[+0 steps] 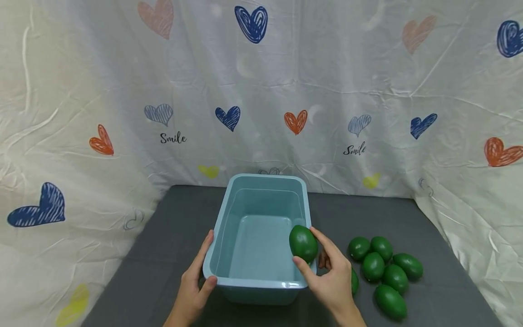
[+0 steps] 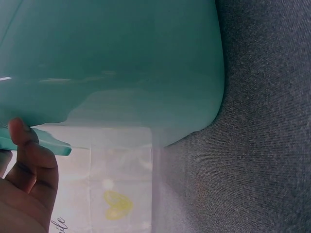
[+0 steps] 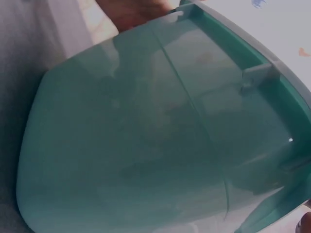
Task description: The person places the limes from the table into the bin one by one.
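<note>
- Backdrop cloth [image 1: 261, 68]: stands beyond both of my hands. The black script word "Smile" [image 1: 173, 138] can be read twice, ahead of my left hand [image 1: 193, 279] and ahead of my right hand [image 1: 331, 277]. Printed hearts [image 1: 41, 211] surround it.
- Table [image 1: 192, 222]: dark grey surface. It extends outward of each hand; its far edge meets the backdrop cloth.
- Bin [image 1: 265, 284]: light blue, rectangular, upright on the table between my hands. Its mouth faces up, giving room inward of my right-hand grip; its far rim lies well ahead of both grips.
- Left hand: grasps the bin at its near left corner, thumb on the rim, fingers along the outer side.
- Right hand: pinches one fruit between thumb and forefinger.
- Loose fruits [image 1: 395, 279]: seven, green, clustered on the table to the right of my right hand; the nearest is partly hidden by that hand.
- Held fruit [image 1: 303, 244]: green, at my right fingertips, above the bin's right rim. Contact with the rim cannot be determined.
</note>
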A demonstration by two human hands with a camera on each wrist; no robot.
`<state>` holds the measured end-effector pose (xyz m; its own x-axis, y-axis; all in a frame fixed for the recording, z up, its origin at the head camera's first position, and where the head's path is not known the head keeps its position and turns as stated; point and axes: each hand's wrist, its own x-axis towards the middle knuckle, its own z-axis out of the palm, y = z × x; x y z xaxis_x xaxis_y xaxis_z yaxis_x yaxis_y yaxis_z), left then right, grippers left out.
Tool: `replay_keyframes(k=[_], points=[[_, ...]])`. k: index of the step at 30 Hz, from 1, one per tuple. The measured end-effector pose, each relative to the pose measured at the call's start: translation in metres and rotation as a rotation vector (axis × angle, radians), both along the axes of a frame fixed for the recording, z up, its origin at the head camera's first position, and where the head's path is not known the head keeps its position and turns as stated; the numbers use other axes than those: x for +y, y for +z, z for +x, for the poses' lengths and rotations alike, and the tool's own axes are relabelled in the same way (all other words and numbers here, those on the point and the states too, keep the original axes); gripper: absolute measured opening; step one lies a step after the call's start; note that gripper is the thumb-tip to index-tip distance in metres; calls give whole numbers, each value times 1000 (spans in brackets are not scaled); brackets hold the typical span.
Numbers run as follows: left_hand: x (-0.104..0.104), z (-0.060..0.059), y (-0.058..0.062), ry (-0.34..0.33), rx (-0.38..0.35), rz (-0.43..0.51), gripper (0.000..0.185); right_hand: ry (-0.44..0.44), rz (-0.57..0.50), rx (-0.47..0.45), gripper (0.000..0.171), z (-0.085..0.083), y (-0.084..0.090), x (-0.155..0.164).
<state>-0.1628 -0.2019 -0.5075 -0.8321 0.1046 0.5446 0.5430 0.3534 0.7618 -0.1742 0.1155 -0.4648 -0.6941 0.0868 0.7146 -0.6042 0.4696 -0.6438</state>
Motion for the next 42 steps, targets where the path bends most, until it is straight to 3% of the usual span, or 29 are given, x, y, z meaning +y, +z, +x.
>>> replay_keyframes(k=[11, 17, 25, 36, 42], points=[[0, 1, 1, 2, -10, -5, 82, 94, 47, -11, 87, -2, 2, 5], [-1, 0, 1, 3, -17, -17, 83, 102, 48, -28, 89, 3, 2, 7], [-1, 0, 1, -3, -21, -21, 84, 69, 58, 7, 95, 4, -2, 13], [-2, 0, 2, -8, -18, -20, 83, -24, 41, -16, 95, 14, -9, 25], [-1, 1, 2, -5, -24, -29, 82, -97, 11, -150, 91, 26, -17, 43]])
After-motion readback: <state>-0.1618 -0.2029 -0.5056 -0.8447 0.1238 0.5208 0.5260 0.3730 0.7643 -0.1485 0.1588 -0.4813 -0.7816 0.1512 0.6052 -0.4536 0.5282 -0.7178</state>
